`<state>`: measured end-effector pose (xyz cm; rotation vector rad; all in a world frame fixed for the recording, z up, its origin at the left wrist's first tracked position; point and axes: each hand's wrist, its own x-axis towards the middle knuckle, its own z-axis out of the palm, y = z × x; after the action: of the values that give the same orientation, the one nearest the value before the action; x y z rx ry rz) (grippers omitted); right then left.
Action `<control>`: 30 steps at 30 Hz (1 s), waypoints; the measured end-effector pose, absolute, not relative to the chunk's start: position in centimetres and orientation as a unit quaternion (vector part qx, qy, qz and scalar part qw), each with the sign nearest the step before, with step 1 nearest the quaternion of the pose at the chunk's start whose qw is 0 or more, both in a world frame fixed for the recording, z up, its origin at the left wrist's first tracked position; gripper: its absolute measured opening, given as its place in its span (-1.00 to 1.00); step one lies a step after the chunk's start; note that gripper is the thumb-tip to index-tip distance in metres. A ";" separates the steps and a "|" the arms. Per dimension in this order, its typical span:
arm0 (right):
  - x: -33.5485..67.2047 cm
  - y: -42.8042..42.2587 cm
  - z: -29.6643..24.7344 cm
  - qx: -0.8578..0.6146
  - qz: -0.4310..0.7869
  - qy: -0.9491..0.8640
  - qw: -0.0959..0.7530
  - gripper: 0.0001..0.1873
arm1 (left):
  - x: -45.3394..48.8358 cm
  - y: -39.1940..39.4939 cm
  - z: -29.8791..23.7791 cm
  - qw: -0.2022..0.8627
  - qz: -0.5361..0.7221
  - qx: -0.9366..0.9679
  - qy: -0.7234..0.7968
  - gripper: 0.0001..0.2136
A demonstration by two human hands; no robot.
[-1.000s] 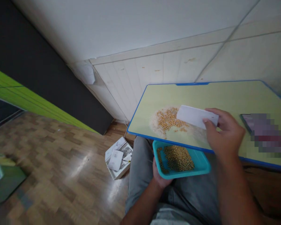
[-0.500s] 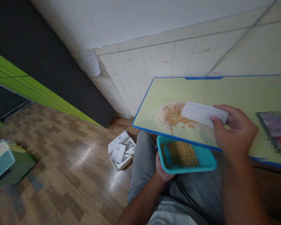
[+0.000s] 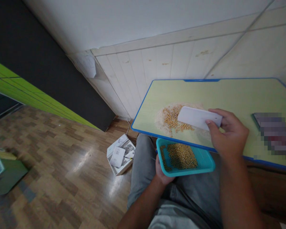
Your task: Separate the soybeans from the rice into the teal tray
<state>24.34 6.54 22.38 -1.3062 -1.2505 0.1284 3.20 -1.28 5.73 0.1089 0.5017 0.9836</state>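
Note:
Soybeans (image 3: 169,118) lie mixed with white rice-like grains (image 3: 160,122) toward the left of a pale green table (image 3: 233,92). My right hand (image 3: 230,133) is closed on one end of a flat white plastic scraper (image 3: 197,117); its other end rests over the right part of the beans and hides some of them. Below the table's front edge, above my lap, my left hand (image 3: 162,173) grips the left end of a turquoise plastic tub (image 3: 206,160). More soybeans (image 3: 182,155) fill part of the tub. The left fingers are mostly hidden under it.
The table has a raised blue rim (image 3: 173,140). At its right lies a flat, blurred-out object (image 3: 276,133). A white box (image 3: 121,156) with papers and small items stands on the wooden floor, left of my leg. A green container (image 3: 10,175) sits farther left.
The whole view has shifted slightly. The scraper stays at the right part of the beans, with little visible movement against the pile. The tub is still held below the table edge.

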 end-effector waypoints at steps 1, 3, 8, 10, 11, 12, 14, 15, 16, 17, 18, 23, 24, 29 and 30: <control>24.3 6.5 22.4 -0.566 0.059 -0.544 0.616 -0.69 | 3.2 -1.3 5.8 0.851 0.467 0.054 0.236 -0.43; 24.3 6.5 22.4 -0.560 0.071 -0.547 0.618 -0.68 | 3.2 -1.3 6.2 0.850 0.468 0.058 0.235 -0.42; 24.2 6.5 22.3 -0.555 0.087 -0.542 0.624 -0.67 | 3.4 -1.3 7.3 0.840 0.468 0.066 0.268 -0.42; 24.1 6.6 22.1 -0.552 0.095 -0.547 0.621 -0.67 | 3.4 -1.3 7.7 0.836 0.466 0.070 0.282 -0.42; 24.0 6.7 22.0 -0.549 0.102 -0.551 0.620 -0.67 | 3.4 -1.3 7.8 0.834 0.465 0.070 0.287 -0.42; 23.9 6.7 21.9 -0.546 0.109 -0.554 0.619 -0.67 | 3.4 -1.2 7.9 0.834 0.464 0.069 0.289 -0.42; 23.8 6.8 21.8 -0.541 0.115 -0.555 0.621 -0.68 | 3.4 -1.2 7.9 0.836 0.461 0.068 0.291 -0.44; 23.7 6.8 21.8 -0.539 0.114 -0.554 0.624 -0.68 | 3.4 -1.2 7.9 0.836 0.460 0.068 0.292 -0.44; 23.7 6.9 21.8 -0.539 0.112 -0.554 0.625 -0.68 | 3.4 -1.2 7.9 0.836 0.460 0.069 0.293 -0.46; 23.7 6.8 21.8 -0.539 0.112 -0.555 0.624 -0.68 | 3.3 -1.2 7.9 0.835 0.461 0.070 0.294 -0.47; 23.7 6.8 21.8 -0.537 0.115 -0.557 0.623 -0.69 | 3.3 -1.2 7.9 0.834 0.462 0.071 0.294 -0.48; 23.9 6.3 22.1 -0.532 0.126 -0.552 0.629 -0.71 | 3.3 -1.3 7.6 0.835 0.461 0.052 0.295 -0.47; 23.9 6.2 22.2 -0.533 0.125 -0.550 0.630 -0.71 | 3.3 -1.3 7.5 0.835 0.461 0.046 0.296 -0.46; 24.0 5.6 22.1 -0.530 0.138 -0.552 0.629 -0.72 | 3.3 -1.4 7.4 0.828 0.468 0.045 0.305 -0.43; 24.1 5.4 22.0 -0.529 0.141 -0.550 0.630 -0.73 | 3.3 -1.4 7.4 0.827 0.469 0.048 0.307 -0.44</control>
<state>24.05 5.43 22.02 -1.2121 -1.2603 0.3230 3.30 -1.42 7.36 0.1017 0.6531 0.9955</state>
